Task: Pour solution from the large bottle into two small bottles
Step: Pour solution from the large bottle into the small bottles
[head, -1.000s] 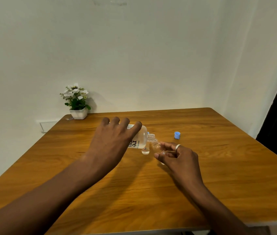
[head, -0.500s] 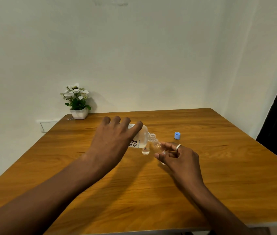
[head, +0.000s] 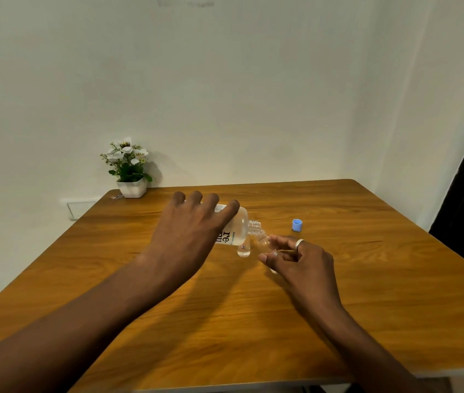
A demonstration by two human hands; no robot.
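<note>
1. My left hand [head: 188,239] is wrapped over the large bottle [head: 235,229], gripping it and tipping it nearly onto its side, with the open threaded neck pointing right and slightly down.
2. My right hand [head: 296,258] pinches one small bottle [head: 265,241] between thumb and fingers, holding it tilted just above the worktop [head: 253,321] so its mouth sits right under the large bottle's neck.
3. The other small bottle [head: 243,251] stands upright on the worktop just below the large bottle and seems to have clear liquid in it, so I judge this to be the second fill. I cannot make out the level in the bottle I hold.
4. To pour well, I should keep the two mouths touching or nearly so, and raise the large bottle's base only a little, so the solution trickles.
5. The opening is narrow and the plastic clear, so I should watch the level and stop early rather than overflow.
6. My left arm passes close over the standing bottle; I must level off without knocking it.
7. The blue cap [head: 296,224] lies well apart to the right, ready for closing up.
</note>
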